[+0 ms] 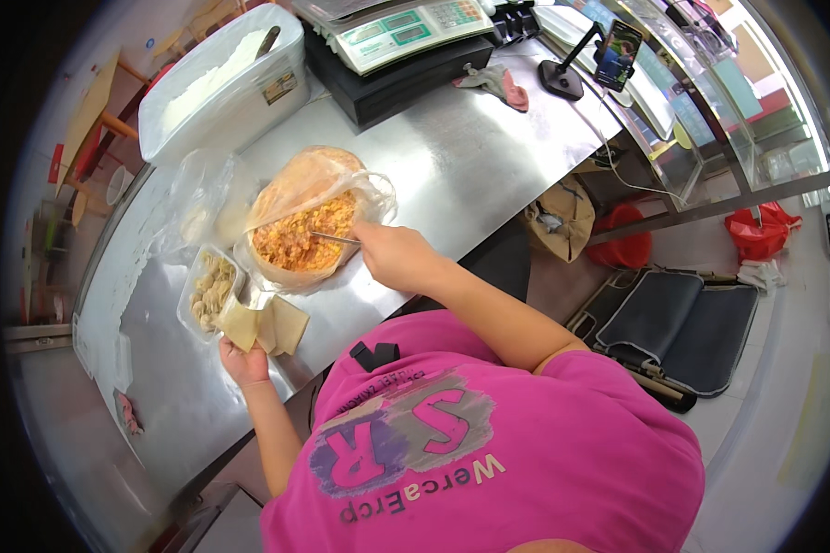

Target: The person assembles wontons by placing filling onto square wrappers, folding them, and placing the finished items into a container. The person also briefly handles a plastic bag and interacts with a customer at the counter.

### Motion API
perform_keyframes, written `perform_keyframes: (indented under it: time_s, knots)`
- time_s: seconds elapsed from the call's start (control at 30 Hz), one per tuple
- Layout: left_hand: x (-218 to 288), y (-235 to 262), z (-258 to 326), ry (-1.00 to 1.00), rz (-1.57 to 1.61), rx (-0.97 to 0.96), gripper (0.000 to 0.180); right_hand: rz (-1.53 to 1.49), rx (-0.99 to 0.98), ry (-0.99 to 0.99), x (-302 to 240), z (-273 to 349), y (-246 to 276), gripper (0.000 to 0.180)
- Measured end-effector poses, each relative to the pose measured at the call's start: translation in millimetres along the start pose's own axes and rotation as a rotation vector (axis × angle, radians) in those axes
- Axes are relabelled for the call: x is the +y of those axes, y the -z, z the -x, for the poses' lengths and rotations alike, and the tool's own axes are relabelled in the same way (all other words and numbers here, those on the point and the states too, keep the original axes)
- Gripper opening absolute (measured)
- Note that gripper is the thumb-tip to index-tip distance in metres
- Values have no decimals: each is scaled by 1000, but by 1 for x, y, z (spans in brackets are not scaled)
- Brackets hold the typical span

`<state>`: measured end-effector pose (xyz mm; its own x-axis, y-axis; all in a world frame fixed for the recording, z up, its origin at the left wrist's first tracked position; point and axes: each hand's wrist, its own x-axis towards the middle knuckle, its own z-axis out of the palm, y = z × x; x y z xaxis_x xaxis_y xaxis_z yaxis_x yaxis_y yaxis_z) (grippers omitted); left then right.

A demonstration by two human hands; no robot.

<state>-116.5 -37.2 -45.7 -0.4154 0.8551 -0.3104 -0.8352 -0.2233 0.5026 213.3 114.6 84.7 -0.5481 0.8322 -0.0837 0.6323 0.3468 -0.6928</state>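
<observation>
Left hand [244, 361], lower left of centre, is pinching a pale wrapper [238, 324] in closed fingers; more wrappers [284, 324] are sitting right beside, can't tell if also held. Wrapper is looking light, floppy, likely easy to tear: take it by an edge. Tray [183, 302] just beyond is holding dumplings [210, 288]. Right hand [401, 256], mid-frame, is gripping a thin metal utensil [339, 240] by its end, tip touching orange filling [290, 247], likely moist and loose, in a slack, probably heavy bag [309, 180]. Tub [217, 120] is standing upper left on the bench [415, 157].
</observation>
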Motion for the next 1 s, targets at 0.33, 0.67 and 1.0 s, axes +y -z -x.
perform_keyframes:
  time_s: [0.33, 0.67, 1.0]
  knots:
    - [-20, -11, 7, -19, -54, 123, 31, -100, -183, 178, -33, 3, -31, 21]
    - [-11, -5, 18, -163, -15, 200, 29, 212, -325, 429, -42, -22, -112, 16]
    - [17, -39, 53, -85, -174, 123, 28, -68, -160, 319, -45, -19, -56, 23]
